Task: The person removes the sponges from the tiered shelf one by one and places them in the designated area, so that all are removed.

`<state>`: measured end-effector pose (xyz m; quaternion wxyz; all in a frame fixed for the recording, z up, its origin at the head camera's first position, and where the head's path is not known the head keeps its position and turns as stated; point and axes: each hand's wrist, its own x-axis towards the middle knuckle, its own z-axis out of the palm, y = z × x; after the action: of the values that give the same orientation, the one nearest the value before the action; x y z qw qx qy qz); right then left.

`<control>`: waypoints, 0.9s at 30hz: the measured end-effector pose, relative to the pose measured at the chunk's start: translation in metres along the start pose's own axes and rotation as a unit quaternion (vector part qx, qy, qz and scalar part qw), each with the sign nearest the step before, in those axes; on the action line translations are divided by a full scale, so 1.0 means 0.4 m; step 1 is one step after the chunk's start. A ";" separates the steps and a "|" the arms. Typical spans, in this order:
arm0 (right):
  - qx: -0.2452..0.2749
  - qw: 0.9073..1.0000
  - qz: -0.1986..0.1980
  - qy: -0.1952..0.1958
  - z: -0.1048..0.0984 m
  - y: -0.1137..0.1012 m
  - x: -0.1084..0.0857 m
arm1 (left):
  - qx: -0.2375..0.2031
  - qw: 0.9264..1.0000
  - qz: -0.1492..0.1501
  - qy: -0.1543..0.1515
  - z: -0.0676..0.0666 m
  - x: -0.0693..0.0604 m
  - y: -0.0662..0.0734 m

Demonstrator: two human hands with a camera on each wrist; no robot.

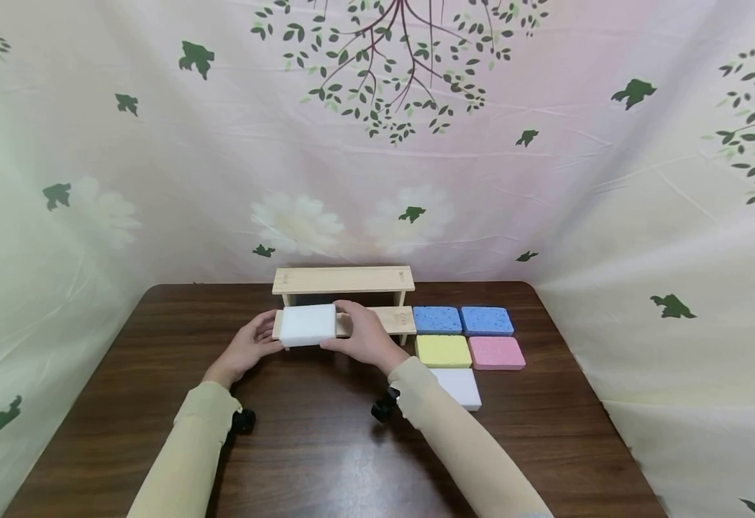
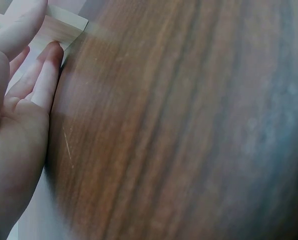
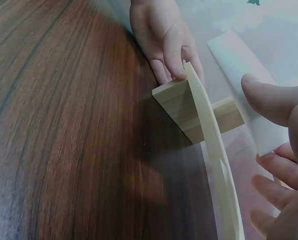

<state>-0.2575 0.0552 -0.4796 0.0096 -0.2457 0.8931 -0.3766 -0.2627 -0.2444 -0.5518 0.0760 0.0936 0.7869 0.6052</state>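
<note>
My right hand (image 1: 367, 334) holds a white sponge (image 1: 308, 325) between thumb and fingers, over the left part of the lower step of a two-tier wooden stand (image 1: 387, 316). In the right wrist view the white sponge (image 3: 248, 95) is tilted above the step's board; whether it touches the board cannot be told. At the stand's left end is my left hand (image 1: 248, 347). Its thumb lies at the front of the end and its fingers lie behind, gripping there, as the right wrist view shows. The left wrist view catches only a corner of the stand (image 2: 64, 25) past the fingertips.
Right of the stand lie two blue sponges (image 1: 437, 320), with a yellow sponge (image 1: 444, 351) and a pink sponge (image 1: 497, 353) in front of them. Another white sponge (image 1: 461, 388) is partly under my right sleeve. A printed cloth (image 1: 351, 173) hangs behind the brown table (image 1: 326, 432).
</note>
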 end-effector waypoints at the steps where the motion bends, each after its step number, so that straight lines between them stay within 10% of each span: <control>1: 0.000 1.000 0.001 0.000 -0.002 0.000 -0.004 | 0.000 1.000 0.000 0.001 0.000 0.001 -0.002; 27: -0.016 1.000 -0.009 0.019 -0.082 0.033 -0.108 | -0.019 1.000 -0.009 0.005 0.005 0.002 -0.007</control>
<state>-0.2317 0.1044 -0.4722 -0.0145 -0.2464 0.8969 -0.3670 -0.2634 -0.2431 -0.5550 0.0793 0.0816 0.7764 0.6199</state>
